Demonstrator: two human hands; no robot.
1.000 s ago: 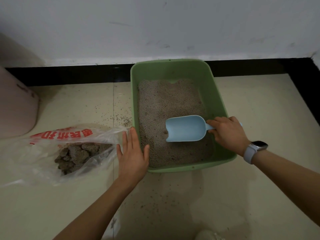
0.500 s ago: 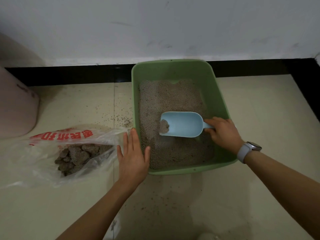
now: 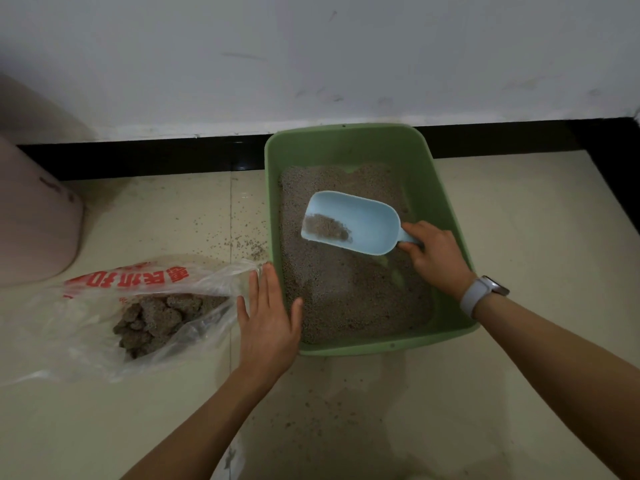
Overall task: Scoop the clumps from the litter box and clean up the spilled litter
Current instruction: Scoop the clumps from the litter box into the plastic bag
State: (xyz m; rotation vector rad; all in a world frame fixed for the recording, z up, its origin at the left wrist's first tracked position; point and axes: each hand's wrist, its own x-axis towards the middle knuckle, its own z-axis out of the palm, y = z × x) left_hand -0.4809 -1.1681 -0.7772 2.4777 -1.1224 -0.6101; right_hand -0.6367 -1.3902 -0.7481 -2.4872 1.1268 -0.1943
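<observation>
Now, starting far out beyond the left hand's little finger, we see a pale pink rounded plastic container [image 3: 38, 216] at the frame's edge; what it holds is hidden from us. Just outside the left hand's fingers lies a clear thin plastic bag with red printing [image 3: 138, 306], its mouth towards the hand, and inside it sits a heap of grey-brown litter clumps [image 3: 156, 322]. Ahead of the fingertips, loose spilled litter grains [image 3: 242, 240] dot the cream tiled floor [image 3: 536, 254].

Our left hand [image 3: 268, 323] lies flat with straight fingers, gripping nothing, its thumb against the near left corner of the green rectangular plastic litter box [image 3: 346, 143]. That box holds a bed of fine grey litter [image 3: 346, 296], with green floor showing through just below the right hand's knuckles.

Our right hand [image 3: 434, 258], with a white wristwatch [image 3: 479, 294] behind it, is wrapped round the short handle of the light blue plastic scoop [image 3: 356, 221]. The scoop hangs over the litter, ahead of and to the left of that hand, with a small load of litter near its lip.

We judge the scoop stiff and light, best kept by the handle and level, since loose grains slide out easily. The bag is limp and slippery, so its mouth wants holding open.
</observation>
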